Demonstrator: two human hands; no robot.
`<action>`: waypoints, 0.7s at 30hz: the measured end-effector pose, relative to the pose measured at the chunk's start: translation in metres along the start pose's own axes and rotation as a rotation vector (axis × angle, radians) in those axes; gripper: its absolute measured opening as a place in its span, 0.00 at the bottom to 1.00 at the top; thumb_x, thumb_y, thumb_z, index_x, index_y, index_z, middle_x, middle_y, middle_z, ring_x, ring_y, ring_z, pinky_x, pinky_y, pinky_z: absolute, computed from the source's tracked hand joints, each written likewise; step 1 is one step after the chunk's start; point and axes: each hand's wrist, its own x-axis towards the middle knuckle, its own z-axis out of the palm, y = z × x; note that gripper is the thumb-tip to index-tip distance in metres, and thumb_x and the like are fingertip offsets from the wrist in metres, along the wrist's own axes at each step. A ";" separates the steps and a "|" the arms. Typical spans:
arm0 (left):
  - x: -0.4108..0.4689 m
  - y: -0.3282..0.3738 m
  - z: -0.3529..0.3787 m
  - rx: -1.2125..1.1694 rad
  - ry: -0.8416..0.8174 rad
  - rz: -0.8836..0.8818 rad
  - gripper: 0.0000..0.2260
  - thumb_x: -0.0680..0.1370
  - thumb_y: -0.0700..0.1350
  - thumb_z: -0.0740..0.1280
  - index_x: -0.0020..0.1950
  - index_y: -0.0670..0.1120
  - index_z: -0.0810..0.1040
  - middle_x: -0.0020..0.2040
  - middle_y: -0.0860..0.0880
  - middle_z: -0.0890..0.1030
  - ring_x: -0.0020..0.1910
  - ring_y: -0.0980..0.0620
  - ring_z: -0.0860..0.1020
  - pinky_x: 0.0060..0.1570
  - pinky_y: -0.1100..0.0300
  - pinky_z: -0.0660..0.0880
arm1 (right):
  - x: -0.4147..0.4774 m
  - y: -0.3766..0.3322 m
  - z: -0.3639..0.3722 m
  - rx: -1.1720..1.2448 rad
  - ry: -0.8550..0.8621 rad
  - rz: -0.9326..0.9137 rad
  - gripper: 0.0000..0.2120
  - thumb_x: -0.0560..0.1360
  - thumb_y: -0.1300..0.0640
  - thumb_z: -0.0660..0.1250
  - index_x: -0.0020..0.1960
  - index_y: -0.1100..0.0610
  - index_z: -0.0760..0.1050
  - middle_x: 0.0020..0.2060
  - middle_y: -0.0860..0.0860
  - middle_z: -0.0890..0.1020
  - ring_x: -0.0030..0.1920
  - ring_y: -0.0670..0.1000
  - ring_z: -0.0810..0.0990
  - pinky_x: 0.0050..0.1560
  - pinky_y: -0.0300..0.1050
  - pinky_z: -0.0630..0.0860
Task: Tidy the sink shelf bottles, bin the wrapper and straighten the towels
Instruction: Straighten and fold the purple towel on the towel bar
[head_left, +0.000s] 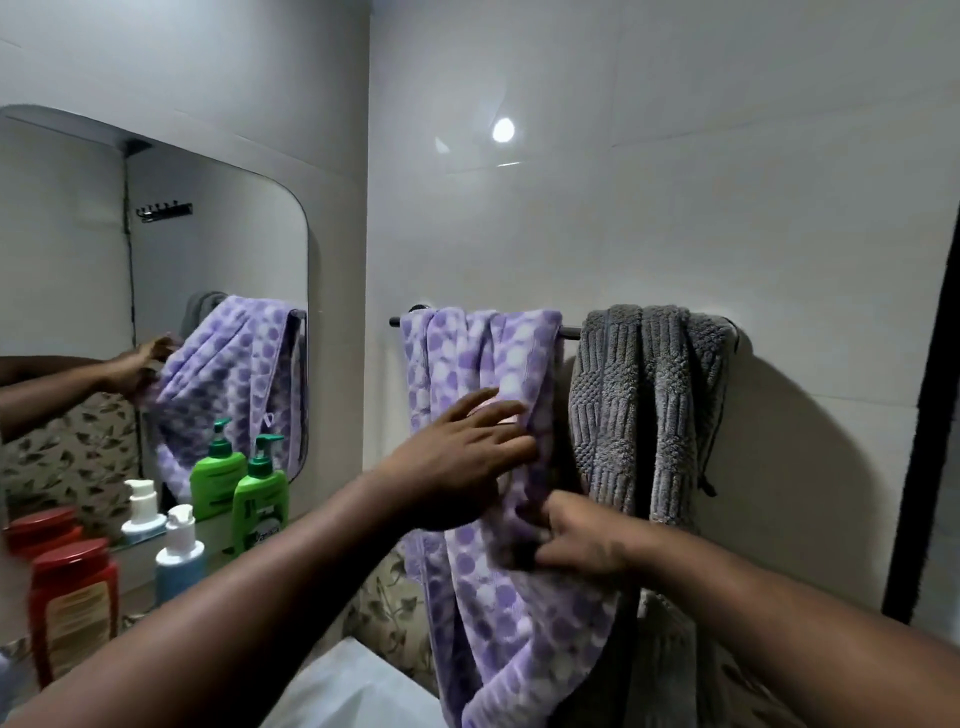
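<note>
from my end nothing reads cleanly. the green pump bottle (260, 499) carries a pale label (264, 531) with a slanted script word low on its front, too blurred for me to make out. the red jar (72, 571) has a cream label (78, 621) with lines of small print, all smeared. the blue pump bottle (179, 564) gives me no legible lettering either.

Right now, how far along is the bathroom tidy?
Done, apparently: the bottles stand upright in a group. In hand: the purple towel, with the left hand flat on it and the right hand gripping a fold lower down. Left: it hangs bunched, and so does the grey towel on the rail. No wrapper or bin is in view, so that step can't be judged.
</note>
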 end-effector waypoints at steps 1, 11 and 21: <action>-0.002 -0.006 0.000 0.027 -0.075 -0.004 0.23 0.72 0.45 0.59 0.67 0.54 0.75 0.70 0.53 0.77 0.80 0.47 0.61 0.81 0.45 0.44 | -0.006 -0.001 0.003 0.023 -0.097 0.038 0.19 0.73 0.51 0.75 0.32 0.56 0.68 0.30 0.45 0.68 0.32 0.42 0.65 0.34 0.44 0.64; 0.003 0.025 0.017 0.043 -0.410 0.029 0.26 0.69 0.63 0.70 0.63 0.53 0.79 0.58 0.51 0.81 0.66 0.47 0.70 0.74 0.49 0.57 | -0.045 -0.016 0.004 -0.120 -0.675 0.247 0.27 0.75 0.58 0.75 0.30 0.50 0.58 0.26 0.44 0.62 0.29 0.47 0.58 0.30 0.43 0.59; -0.003 0.081 0.026 -0.905 -1.096 -0.263 0.17 0.81 0.51 0.70 0.56 0.37 0.81 0.47 0.43 0.79 0.45 0.48 0.76 0.50 0.56 0.74 | -0.061 -0.003 -0.020 0.493 0.163 0.341 0.15 0.78 0.48 0.67 0.47 0.61 0.78 0.41 0.61 0.78 0.42 0.55 0.75 0.43 0.45 0.70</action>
